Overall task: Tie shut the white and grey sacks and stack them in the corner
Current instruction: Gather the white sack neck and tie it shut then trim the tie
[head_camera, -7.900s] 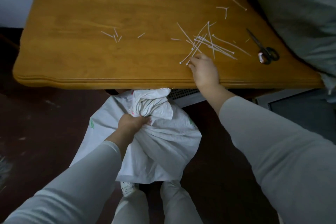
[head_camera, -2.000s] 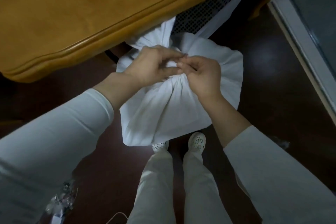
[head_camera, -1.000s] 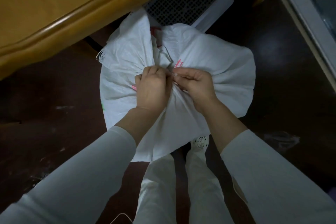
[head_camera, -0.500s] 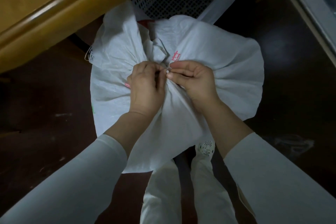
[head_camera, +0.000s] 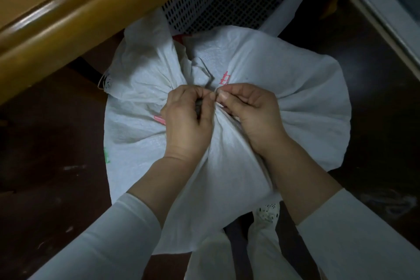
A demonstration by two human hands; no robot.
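Grip: left hand (head_camera: 186, 120), right hand (head_camera: 254, 111) pinch sack (head_camera: 300, 98); dark floor (head_camera: 52, 148).

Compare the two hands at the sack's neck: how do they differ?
The left hand shows its back to the camera; the right hand is turned, curled fingers and nails showing. The left hand sits left of the gathered neck, beside a pink mark; the right hand sits right of it, near the red print. Both pinch what looks like a thin tie on the white sack.
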